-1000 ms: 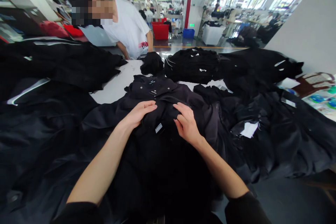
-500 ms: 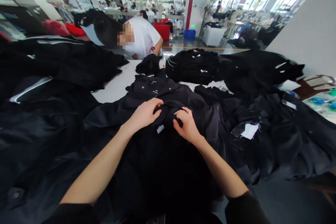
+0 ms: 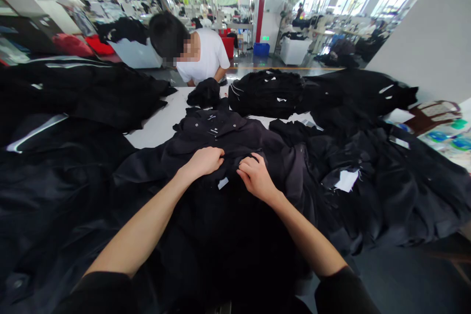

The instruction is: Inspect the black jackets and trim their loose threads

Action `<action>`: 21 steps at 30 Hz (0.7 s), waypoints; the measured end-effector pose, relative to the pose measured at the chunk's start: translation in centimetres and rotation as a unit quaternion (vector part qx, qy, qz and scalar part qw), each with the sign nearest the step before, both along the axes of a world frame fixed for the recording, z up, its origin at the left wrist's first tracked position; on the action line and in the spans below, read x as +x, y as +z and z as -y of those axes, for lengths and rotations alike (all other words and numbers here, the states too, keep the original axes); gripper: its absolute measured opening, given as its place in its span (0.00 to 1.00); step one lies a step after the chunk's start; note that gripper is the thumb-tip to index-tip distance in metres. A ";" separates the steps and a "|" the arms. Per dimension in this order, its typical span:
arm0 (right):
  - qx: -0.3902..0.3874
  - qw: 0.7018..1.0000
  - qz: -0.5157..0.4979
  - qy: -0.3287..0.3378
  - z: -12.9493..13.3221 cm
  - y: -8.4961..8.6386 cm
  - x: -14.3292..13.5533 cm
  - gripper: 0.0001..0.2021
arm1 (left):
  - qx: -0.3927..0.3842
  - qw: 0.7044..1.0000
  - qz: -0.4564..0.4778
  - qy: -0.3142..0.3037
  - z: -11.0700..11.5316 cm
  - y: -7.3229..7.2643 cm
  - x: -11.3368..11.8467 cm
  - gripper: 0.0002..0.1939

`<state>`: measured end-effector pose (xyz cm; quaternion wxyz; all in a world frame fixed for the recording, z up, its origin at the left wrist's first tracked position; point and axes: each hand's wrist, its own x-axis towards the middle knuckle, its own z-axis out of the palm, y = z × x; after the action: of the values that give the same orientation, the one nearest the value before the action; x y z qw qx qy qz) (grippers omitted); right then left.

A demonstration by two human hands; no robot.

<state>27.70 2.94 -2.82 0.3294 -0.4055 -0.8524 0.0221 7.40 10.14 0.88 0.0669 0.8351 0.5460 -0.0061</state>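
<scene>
A black jacket (image 3: 239, 132) lies in front of me, its collar turned away, with small round snaps and a printed neck mark. My left hand (image 3: 208, 161) is closed on a fold of its front, thumb and fingers pinching the cloth. To the right, my right hand (image 3: 255, 174) has its fingers curled over the same jacket, gripping the fabric near the middle. A small pale label (image 3: 222, 183) shows between and just below the two hands. The dark folds hide the exact edges that the fingertips hold.
Black garments lie heaped at the left (image 3: 91, 93) and right (image 3: 360, 157). A folded black stack (image 3: 267, 92) sits at the back of the white table (image 3: 158, 125). Across the table, a person in a white shirt (image 3: 211, 51) leans down. A white scrap (image 3: 346, 180) rests on the right-hand heap.
Both hands have shifted slightly on the jacket, and the right fingers have flattened more over the cloth. The person opposite has moved a little to the right. My view has turned slightly.
</scene>
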 end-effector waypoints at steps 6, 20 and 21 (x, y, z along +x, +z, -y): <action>0.006 1.000 0.014 -0.006 0.2 0.1 -0.1 0.07 | 0.080 0.980 0.169 -0.073 1.6 1.2 0.1 0.06; -0.040 0.999 -0.028 -0.015 1.1 0.8 -0.3 0.09 | -0.141 0.914 0.380 -0.003 5.3 0.5 0.8 0.08; -0.040 0.999 -0.024 -0.016 1.1 0.8 -0.3 0.09 | -0.135 0.914 0.382 -0.007 5.4 0.5 0.9 0.08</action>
<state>27.44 1.80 -1.98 0.3337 -0.4310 -0.8362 0.0609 8.31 4.71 1.34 0.3827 0.7604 0.4670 0.2393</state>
